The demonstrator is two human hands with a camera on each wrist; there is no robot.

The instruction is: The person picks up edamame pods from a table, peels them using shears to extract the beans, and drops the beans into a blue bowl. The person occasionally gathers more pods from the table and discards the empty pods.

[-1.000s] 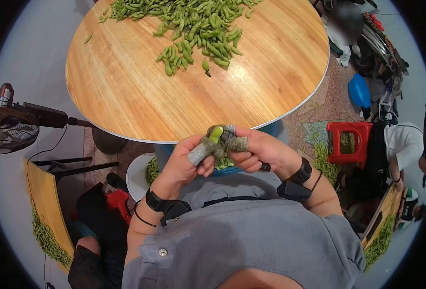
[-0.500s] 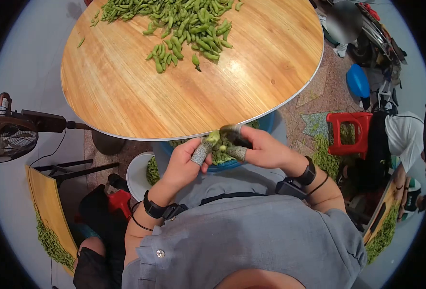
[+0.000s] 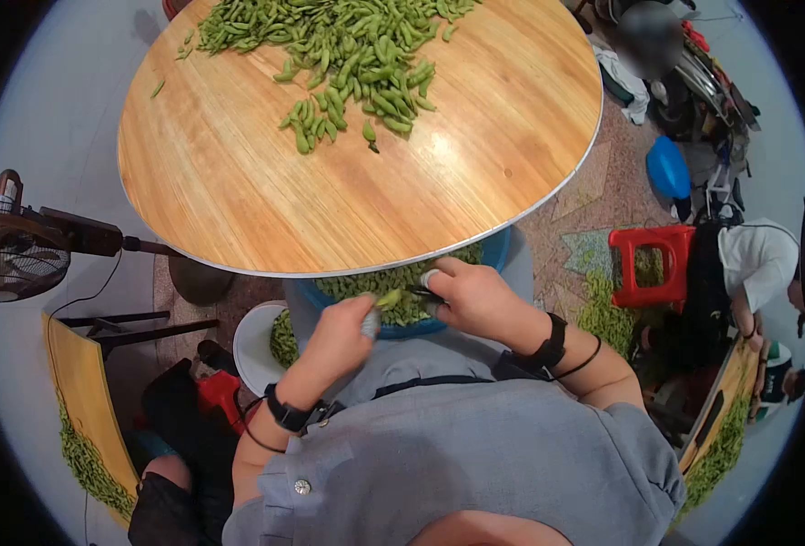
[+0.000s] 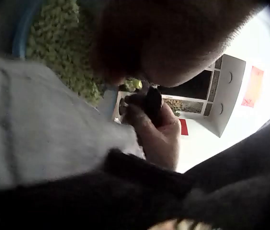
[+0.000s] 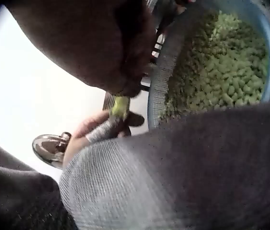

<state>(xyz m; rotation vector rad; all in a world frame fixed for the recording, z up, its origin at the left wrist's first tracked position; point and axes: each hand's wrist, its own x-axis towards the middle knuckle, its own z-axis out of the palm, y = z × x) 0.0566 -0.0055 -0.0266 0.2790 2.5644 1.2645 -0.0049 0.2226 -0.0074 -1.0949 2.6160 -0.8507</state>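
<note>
My left hand (image 3: pixel 337 335) pinches a green soybean pod (image 3: pixel 390 298) between thumb and finger, over a blue basin (image 3: pixel 504 255). Facing it, my right hand (image 3: pixel 477 300) holds a small dark tool (image 3: pixel 428 293) whose tip is close to the pod; its exact kind I cannot tell. Grey wraps cover some fingertips on both hands. Shelled green beans (image 5: pixel 235 76) fill much of the basin in the right wrist view, and the pod (image 5: pixel 120 106) shows there at the left fingertips.
A round wooden table (image 3: pixel 239 200) stands in front, its edge over the basin, with a heap of pods (image 3: pixel 348 45) at its far side. A white bucket (image 3: pixel 255 341) is at the left, a fan (image 3: pixel 20 246) beyond. A red stool (image 3: pixel 653 264) and another person (image 3: pixel 757 264) are at the right.
Both hands have moved slightly lower and apart, baring more of the basin. The pod has stayed at the left fingertips; the dark tool now points toward it from the right hand.
</note>
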